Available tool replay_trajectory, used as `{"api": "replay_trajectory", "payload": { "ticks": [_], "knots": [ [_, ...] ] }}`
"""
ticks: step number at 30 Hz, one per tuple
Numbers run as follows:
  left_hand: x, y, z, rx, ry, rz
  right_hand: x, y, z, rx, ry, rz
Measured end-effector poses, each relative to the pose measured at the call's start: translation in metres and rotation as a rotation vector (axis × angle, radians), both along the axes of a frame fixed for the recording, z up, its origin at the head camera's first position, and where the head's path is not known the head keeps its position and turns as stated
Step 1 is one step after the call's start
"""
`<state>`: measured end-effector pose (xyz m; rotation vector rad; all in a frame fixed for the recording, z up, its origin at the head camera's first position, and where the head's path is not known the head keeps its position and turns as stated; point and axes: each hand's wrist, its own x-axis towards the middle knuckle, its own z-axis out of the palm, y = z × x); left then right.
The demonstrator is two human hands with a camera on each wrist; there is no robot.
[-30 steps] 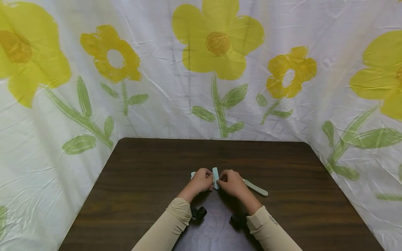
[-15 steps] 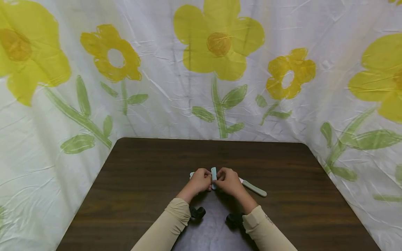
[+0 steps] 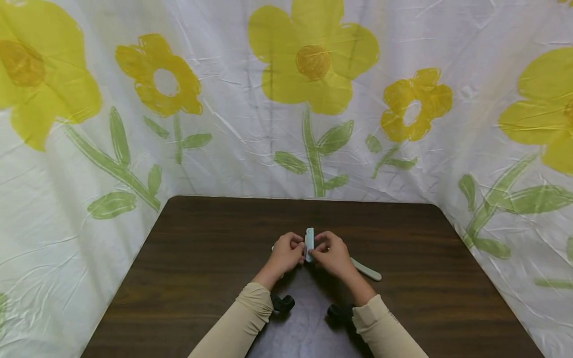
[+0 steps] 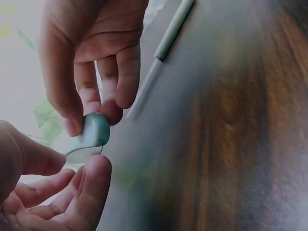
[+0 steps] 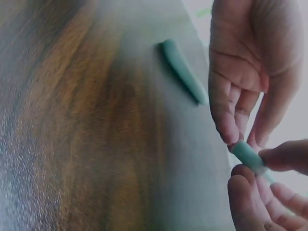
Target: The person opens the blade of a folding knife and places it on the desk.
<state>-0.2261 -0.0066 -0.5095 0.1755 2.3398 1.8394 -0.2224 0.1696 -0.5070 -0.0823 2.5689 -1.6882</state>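
Note:
A mint-green folding knife stands between the two hands, its long side pointing away from the body. The left hand pinches it from the left; in the left wrist view that hand's thumb and fingers are at the silvery blade edge. From the right, the right hand holds the green handle between thumb and fingers. How far the blade stands out of the handle cannot be told.
A knife with a pale green handle and white blade lies right of the right hand. Left of the left hand, a similar green piece rests on the dark wooden table. A flowered curtain surrounds the table.
Both hands have shifted slightly away from the body with the folding knife. The left hand now covers most of the green piece in the head view.

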Motion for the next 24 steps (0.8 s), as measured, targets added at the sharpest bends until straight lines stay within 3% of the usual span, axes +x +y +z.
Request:
{"api": "replay_trajectory", "payload": {
  "ticks": [6,15,24],
  "knots": [
    [-0.001,0.001,0.006,0.0,0.03,0.002,0.005,0.007,0.005,-0.107,0.0,0.032],
    [0.002,0.003,0.015,0.256,0.039,-0.035,0.01,0.016,0.011,-0.244,0.069,0.09],
    [0.006,0.005,0.02,0.316,0.035,-0.037,0.012,0.02,0.012,-0.256,0.116,0.087]
  ]
}}
